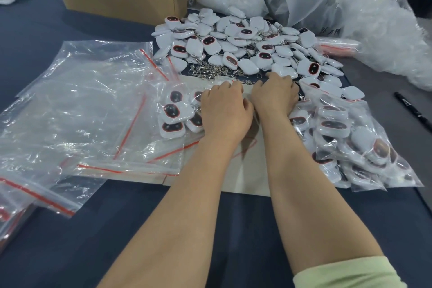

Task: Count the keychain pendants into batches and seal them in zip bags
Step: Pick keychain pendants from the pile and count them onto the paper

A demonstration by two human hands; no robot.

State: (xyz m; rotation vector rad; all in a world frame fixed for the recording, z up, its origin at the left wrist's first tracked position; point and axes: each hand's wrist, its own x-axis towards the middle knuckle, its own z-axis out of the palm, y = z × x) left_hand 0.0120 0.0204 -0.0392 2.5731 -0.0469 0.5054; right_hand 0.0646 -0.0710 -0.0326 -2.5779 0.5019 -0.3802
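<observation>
A big pile of white keychain pendants (236, 42) with dark red-rimmed faces and metal clasps lies on the far side of a grey board (247, 170). My left hand (224, 112) lies palm down over the right part of a zip bag (175, 112) holding several pendants. Its fingers curl over a white pendant (230, 81) at the pile's near edge. My right hand (274, 96) is beside it, palm down. Those fingers are bent at the pile's edge and their tips are hidden. Filled zip bags (355, 142) are stacked to the right.
Empty red-striped zip bags (77, 105) spread across the left of the dark table. At the back stand a cardboard box (112, 0) of pendants and large crumpled plastic bags (327, 2). A black marker (411, 110) lies at the right edge.
</observation>
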